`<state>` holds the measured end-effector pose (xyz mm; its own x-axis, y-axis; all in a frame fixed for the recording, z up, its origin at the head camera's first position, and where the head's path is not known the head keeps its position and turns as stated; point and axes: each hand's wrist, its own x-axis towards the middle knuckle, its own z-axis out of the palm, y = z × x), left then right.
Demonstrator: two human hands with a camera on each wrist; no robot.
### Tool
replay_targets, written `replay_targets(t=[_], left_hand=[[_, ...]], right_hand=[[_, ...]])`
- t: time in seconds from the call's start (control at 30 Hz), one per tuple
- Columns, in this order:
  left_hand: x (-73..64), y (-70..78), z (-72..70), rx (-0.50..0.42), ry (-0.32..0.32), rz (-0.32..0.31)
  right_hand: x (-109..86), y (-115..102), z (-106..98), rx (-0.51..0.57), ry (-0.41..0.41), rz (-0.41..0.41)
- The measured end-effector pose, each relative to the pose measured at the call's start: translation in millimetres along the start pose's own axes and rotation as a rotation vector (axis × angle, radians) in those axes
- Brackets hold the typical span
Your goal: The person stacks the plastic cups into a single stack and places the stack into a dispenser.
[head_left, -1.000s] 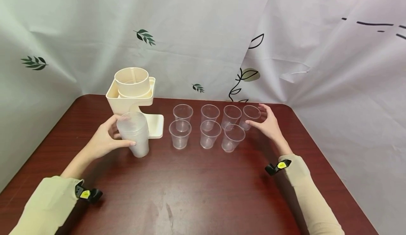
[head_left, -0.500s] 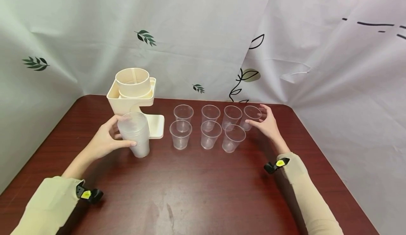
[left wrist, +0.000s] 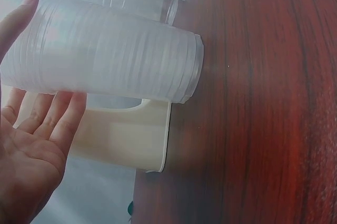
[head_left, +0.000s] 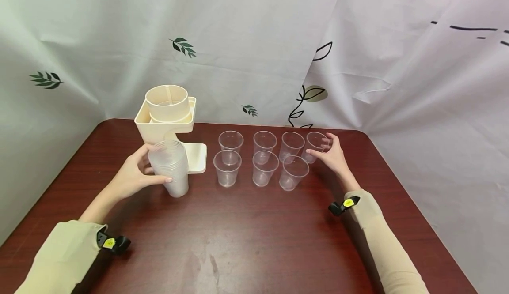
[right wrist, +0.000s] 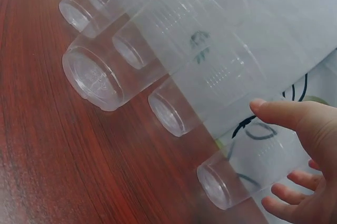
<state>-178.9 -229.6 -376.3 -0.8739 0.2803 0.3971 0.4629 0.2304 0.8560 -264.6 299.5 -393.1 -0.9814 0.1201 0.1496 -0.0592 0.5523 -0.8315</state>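
Observation:
In the head view my left hand (head_left: 133,175) holds a tall stack of nested clear plastic cups (head_left: 175,175), thumb on the near side and fingers behind. In the left wrist view the cup stack (left wrist: 121,50) lies between the thumb and the curled fingers (left wrist: 66,116). My right hand (head_left: 332,155) has its thumb and fingers around the rightmost clear plastic cup (head_left: 311,152) of the back row. From the right wrist, that cup (right wrist: 216,184) shows between thumb and fingertips. Another back-row cup (head_left: 290,146) stands just left of it.
A cream two-level holder (head_left: 159,128) with a round container (head_left: 169,106) on top stands behind the stack. Several single cups stand upright in two rows, among them a front-left cup (head_left: 226,175) and a front-right cup (head_left: 290,179). A white curtain (head_left: 238,42) hangs behind the dark red table (head_left: 246,241).
My right hand has shifted slightly left, and its fingers now overlap the rightmost cup more. The left hand and the stack keep their place.

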Motion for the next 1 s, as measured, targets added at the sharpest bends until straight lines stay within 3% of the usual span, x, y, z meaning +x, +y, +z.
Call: replay_targets(t=[1.0], left_hand=[[0.0, -1.5, -0.1, -0.008, 0.0, 0.007]], right_hand=[[-1.7, -5.3, 2.0, -0.045, 0.042, 0.009]])
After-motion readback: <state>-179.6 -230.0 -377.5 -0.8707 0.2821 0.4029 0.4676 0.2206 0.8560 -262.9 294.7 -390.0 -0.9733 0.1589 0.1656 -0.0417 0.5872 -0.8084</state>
